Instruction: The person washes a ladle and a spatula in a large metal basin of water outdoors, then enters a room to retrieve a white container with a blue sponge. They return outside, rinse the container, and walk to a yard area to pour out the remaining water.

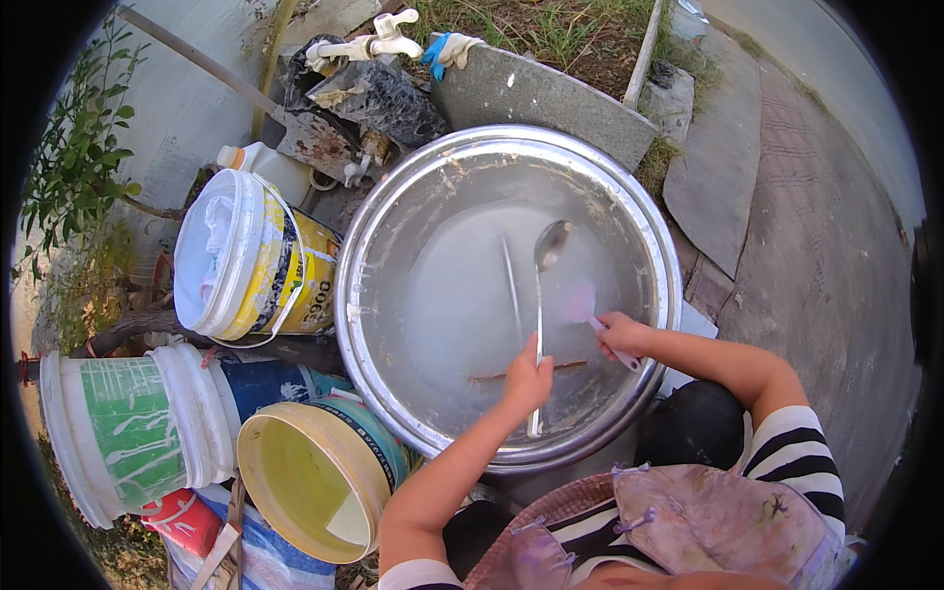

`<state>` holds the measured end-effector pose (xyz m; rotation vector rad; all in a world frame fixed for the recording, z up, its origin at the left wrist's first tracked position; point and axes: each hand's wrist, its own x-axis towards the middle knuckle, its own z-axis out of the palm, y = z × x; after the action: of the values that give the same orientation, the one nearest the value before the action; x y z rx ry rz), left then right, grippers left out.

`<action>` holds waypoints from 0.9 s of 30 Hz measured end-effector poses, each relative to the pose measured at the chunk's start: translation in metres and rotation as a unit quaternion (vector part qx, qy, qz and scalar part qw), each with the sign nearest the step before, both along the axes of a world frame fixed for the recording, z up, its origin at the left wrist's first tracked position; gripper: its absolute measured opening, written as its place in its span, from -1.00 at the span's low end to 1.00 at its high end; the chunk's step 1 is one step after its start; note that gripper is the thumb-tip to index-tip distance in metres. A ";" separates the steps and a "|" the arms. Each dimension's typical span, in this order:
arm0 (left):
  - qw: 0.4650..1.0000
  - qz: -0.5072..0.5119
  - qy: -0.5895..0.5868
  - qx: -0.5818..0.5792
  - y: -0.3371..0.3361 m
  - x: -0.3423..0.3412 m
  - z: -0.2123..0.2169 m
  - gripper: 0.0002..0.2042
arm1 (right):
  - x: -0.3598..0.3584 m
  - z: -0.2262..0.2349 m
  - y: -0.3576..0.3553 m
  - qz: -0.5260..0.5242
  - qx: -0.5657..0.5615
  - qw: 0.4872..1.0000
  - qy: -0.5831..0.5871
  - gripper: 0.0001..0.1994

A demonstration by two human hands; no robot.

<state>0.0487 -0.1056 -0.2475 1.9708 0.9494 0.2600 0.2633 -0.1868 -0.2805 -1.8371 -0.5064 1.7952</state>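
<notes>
In front of me stands a large round metal basin with cloudy greyish water in it. My left hand is closed round the long handle of a metal spoon, whose bowl points away from me over the water. My right hand, also closed, grips a pale pink-purple spatula-like utensil; its broad end is blurred at the water, so its exact kind is unclear. A thin metal rod shows left of the spoon, partly under the water. Near my left hand floats a brown stick.
Left of the basin are a yellow-and-white bucket, a green-and-white bucket on its side and a cream tub with yellowish liquid. Behind stand a white tap, a shovel and a grey slab.
</notes>
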 end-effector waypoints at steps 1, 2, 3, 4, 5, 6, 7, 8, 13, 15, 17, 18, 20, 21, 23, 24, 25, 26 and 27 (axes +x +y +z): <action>0.994 0.076 -0.012 -0.079 0.017 0.003 -0.002 -0.50 | 0.000 0.000 0.000 0.010 0.002 1.000 -0.002 -0.90; 0.976 0.149 -0.025 -0.157 0.037 0.007 -0.002 -0.50 | 0.001 0.001 0.000 0.018 0.005 1.000 -0.004 -0.90; 0.966 0.223 -0.059 -0.120 0.060 0.013 0.000 -0.48 | 0.002 0.002 0.001 0.013 0.008 1.000 -0.004 -0.90; 0.940 0.306 -0.087 -0.123 0.070 0.022 0.003 -0.47 | 0.003 0.003 0.001 0.007 0.010 1.000 -0.004 -0.89; 0.939 0.307 -0.099 -0.123 0.082 0.032 0.008 -0.47 | 0.003 0.004 0.001 -0.003 0.004 1.000 0.005 -0.89; 0.927 0.319 -0.106 -0.163 0.080 0.048 0.011 -0.46 | 0.003 0.005 0.001 -0.003 0.013 1.000 -0.004 -0.89; 0.914 0.335 -0.131 -0.184 0.078 0.060 0.015 -0.46 | 0.003 0.005 0.002 -0.008 0.014 1.000 -0.004 -0.89; 0.959 0.274 -0.062 -0.051 0.071 0.074 0.017 -0.46 | 0.002 0.005 0.001 -0.011 0.018 1.000 0.015 -0.89; 0.995 0.081 0.044 -0.026 0.034 0.077 0.020 -0.48 | 0.001 -0.005 0.001 0.065 0.004 0.998 -0.021 -0.86; 0.999 -0.015 0.046 -0.007 0.023 0.051 0.018 -0.46 | 0.003 -0.009 0.000 0.079 0.004 0.997 -0.026 -0.84; 1.000 -0.019 0.016 0.017 0.021 0.033 0.017 -0.46 | 0.005 -0.010 -0.002 0.083 0.017 0.996 -0.020 -0.82; 0.999 -0.018 0.030 -0.004 0.023 0.026 0.018 -0.46 | 0.005 -0.009 -0.002 0.164 0.040 0.979 -0.113 -0.79; 0.961 0.144 0.008 -0.235 0.030 0.019 0.022 -0.48 | 0.001 -0.002 0.001 0.291 0.124 0.906 -0.281 -0.73; 0.913 0.216 -0.031 -0.344 0.034 0.018 0.026 -0.49 | -0.002 0.004 0.006 0.301 0.173 0.877 -0.333 -0.69; 0.874 0.282 -0.080 -0.388 0.037 0.018 0.033 -0.63 | -0.014 0.019 0.014 0.315 0.222 0.797 -0.464 -0.61; 0.853 0.300 -0.106 -0.413 0.037 0.019 0.036 -0.66 | -0.022 0.027 0.025 0.257 0.249 0.860 -0.363 -0.58; 0.834 0.318 -0.143 -0.427 0.037 0.019 0.037 -0.68 | -0.031 0.034 0.039 0.222 0.231 0.911 -0.259 -0.54; 0.824 0.297 -0.145 -0.461 0.036 0.018 0.038 -0.68 | -0.042 0.040 0.054 0.140 0.199 0.967 -0.078 -0.56; 0.830 0.270 -0.115 -0.474 0.035 0.017 0.038 -0.68 | -0.052 0.045 0.067 0.065 0.188 0.972 0.129 -0.56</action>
<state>0.0656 -0.0709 -0.2090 0.7200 1.1554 0.2579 0.2109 -0.1199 -0.2358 -1.3215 -0.8159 1.8367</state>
